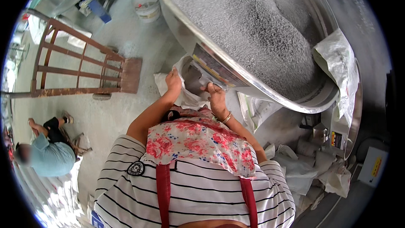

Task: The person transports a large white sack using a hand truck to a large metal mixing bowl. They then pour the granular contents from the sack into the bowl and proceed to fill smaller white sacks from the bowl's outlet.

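My left hand point(173, 81) is closed on the upper edge of a white woven sack point(162, 85), holding its mouth open below the side of a large steel drum point(181, 31). My right hand point(216, 97), with a bangle at the wrist, is closed at the sack's other side. Its thumb and fingers pinch a grey metal flap point(206, 79) at the drum's lower wall. Grey granules point(257, 25) fill much of the drum. The sack's lower part is hidden by my arms and floral apron.
A rusty hand truck point(80, 76) lies on the left. Beyond it are a white bucket point(147, 8) and a seated person point(55, 156) at lower left. Another white sack point(337, 65) hangs over the drum's right rim. Crumpled sacks point(303, 169) are piled at lower right.
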`<state>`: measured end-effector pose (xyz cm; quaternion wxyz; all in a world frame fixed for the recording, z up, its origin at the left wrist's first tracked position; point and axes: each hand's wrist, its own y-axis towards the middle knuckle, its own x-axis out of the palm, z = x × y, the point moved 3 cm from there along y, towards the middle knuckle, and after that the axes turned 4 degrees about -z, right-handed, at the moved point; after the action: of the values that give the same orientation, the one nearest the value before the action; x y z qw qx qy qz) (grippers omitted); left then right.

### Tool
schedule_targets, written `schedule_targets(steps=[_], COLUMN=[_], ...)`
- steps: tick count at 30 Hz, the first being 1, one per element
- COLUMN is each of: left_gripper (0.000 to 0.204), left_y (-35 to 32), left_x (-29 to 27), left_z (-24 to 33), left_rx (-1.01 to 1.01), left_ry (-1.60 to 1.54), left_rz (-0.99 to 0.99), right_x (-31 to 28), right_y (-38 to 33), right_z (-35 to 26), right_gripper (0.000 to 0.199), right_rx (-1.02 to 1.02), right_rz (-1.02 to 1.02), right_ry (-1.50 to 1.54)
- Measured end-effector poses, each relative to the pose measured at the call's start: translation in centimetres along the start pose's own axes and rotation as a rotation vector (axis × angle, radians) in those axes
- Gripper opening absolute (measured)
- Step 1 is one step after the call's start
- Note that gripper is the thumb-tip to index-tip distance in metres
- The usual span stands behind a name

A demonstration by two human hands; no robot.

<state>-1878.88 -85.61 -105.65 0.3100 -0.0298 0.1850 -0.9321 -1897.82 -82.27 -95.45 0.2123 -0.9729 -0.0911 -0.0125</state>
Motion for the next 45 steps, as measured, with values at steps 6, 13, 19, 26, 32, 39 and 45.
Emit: schedule_targets(steps=[6,13,19,26,32,39,45], left_gripper=[0.047,0.047,0.044,0.043,0.041,0.042,0.043], left_y=[-0.7,-0.2,-0.3,-0.4,0.0,-0.6,-1.5], left_x=[-0.3,-1.7,-1.9,-1.7,-2.4,-2.3,-2.3], left_z=[1.1,0.4,0.0,-0.2,-1.3,-1.1,0.2], left_rx=[0.019,0.039,0.044,0.04,-0.04,-0.02,-0.007], left_ry=[0.094,0.097,0.1,0.013,0.026,-0.029,-0.01], left_rz=[-0.023,-0.043,-0.085,-0.102,-0.17,-0.145,-0.118], right_x=[-0.5,-0.4,0.3,0.7,1.0,0.9,0.7], right_y=[0.5,0.7,-0.1,-0.4,-0.9,-0.7,-0.8], right_z=[1.0,1.9,0.2,-0.9,-1.5,-0.7,-0.5], right_gripper=[0.035,0.034,0.034,0.036,0.036,0.034,0.033], right_rx=[0.038,0.005,-0.052,-0.105,-0.104,-0.112,-0.101], right_rz=[0.022,0.057,0.108,0.116,0.11,0.109,0.116], right_ry=[-0.021,-0.028,-0.075,-0.116,-0.096,-0.036,-0.045])
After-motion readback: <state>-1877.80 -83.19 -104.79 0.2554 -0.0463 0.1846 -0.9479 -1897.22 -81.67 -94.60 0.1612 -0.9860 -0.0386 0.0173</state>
